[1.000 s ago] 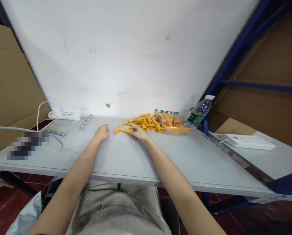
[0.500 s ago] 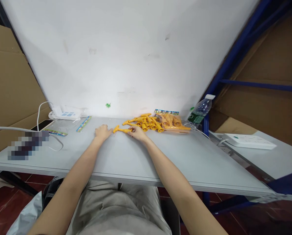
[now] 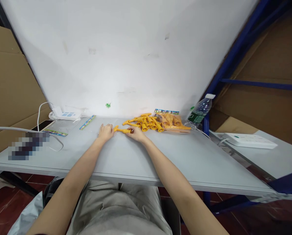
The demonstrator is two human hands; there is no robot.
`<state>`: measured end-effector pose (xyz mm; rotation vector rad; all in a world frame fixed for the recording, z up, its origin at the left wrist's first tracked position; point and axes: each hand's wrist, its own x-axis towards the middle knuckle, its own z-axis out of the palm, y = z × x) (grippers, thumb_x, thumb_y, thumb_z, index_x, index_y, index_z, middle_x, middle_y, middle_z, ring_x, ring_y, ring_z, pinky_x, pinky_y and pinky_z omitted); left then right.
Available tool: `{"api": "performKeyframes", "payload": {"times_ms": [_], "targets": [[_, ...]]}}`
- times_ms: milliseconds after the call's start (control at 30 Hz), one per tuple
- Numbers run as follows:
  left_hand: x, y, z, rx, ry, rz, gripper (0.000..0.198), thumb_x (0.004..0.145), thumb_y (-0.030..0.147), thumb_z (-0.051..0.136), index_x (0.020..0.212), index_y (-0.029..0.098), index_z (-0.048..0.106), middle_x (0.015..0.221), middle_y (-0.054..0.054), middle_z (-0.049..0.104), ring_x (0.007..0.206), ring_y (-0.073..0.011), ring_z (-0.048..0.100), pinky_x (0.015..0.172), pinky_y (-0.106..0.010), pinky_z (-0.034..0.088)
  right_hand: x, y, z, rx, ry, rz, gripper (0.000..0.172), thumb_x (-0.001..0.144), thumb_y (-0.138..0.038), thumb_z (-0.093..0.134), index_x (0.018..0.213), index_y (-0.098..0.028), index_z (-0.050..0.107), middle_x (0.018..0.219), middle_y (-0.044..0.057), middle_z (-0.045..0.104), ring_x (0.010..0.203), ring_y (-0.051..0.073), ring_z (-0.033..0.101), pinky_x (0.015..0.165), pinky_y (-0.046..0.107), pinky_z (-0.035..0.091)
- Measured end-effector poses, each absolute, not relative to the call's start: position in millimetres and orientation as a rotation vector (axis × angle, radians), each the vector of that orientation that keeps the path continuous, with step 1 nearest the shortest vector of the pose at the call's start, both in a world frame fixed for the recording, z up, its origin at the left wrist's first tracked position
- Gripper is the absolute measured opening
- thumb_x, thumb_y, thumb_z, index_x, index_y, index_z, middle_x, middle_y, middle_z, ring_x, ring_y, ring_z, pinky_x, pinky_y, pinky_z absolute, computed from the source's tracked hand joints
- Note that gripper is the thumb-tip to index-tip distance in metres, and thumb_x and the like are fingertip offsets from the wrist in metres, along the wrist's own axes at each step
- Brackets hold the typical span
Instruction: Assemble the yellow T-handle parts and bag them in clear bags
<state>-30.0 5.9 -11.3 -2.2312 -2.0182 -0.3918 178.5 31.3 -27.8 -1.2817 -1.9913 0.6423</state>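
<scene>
My right hand (image 3: 137, 134) grips the hollow end of a yellow plastic piece (image 3: 123, 131), which lies pointing left with its T-shaped head foremost. Just beyond that head, my left hand (image 3: 106, 132) is closed on a clear plastic bag (image 3: 95, 125), hard to see against the tabletop. The bag's colourful header strip (image 3: 87, 122) lies to the left of my hand. The T-shaped head is at the fingers of my left hand, by the bag's near end. Behind my right hand is a pile of similar yellow pieces (image 3: 149, 123), several with their hollow ends facing me.
A filled clear bag (image 3: 171, 121) of yellow pieces lies right of the pile, beside a tilted water bottle (image 3: 200, 109). Left are another header strip (image 3: 55, 132), a phone (image 3: 42, 125), a power strip (image 3: 69, 115) and a white cable (image 3: 14, 129). A white wall board rises behind.
My left hand has moved right, up to the yellow piece's head, and the bag with its header strip has shifted right with it. My right hand has moved slightly left.
</scene>
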Motion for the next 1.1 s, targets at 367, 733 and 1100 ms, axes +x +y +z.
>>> {"api": "performKeyframes", "payload": {"times_ms": [367, 733, 1100], "targets": [[-20, 4, -22, -2.407, -1.525, -0.664, 0.016, 0.087, 0.014, 0.044, 0.088, 0.019, 0.060, 0.092, -0.006, 0.068, 0.087, -0.0184, 0.064, 0.106, -0.039, 0.038, 162, 26, -32, -1.110, -1.960, 0.539, 0.027, 0.071, -0.020, 0.067, 0.097, -0.015, 0.070, 0.082, 0.003, 0.068, 0.069, 0.015, 0.059, 0.069, 0.028, 0.049], [-27, 7, -16, -2.430, -1.651, -0.762, 0.024, 0.092, 0.025, 0.040, 0.094, 0.019, 0.064, 0.105, -0.009, 0.070, 0.104, -0.0218, 0.063, 0.107, -0.043, 0.036, 155, 22, -34, -1.263, -2.056, 0.566, 0.028, 0.071, -0.017, 0.070, 0.099, -0.014, 0.070, 0.083, 0.003, 0.069, 0.072, 0.014, 0.061, 0.072, 0.026, 0.048], [-85, 20, -11, -1.773, -2.674, -0.706, 0.040, 0.090, 0.016, 0.033, 0.125, 0.016, 0.054, 0.115, -0.016, 0.070, 0.116, -0.0277, 0.062, 0.112, -0.054, 0.024, 144, 19, -15, -1.310, -2.067, 0.447, 0.021, 0.074, -0.018, 0.069, 0.093, -0.013, 0.072, 0.083, 0.006, 0.069, 0.076, 0.017, 0.062, 0.070, 0.026, 0.046]]}}
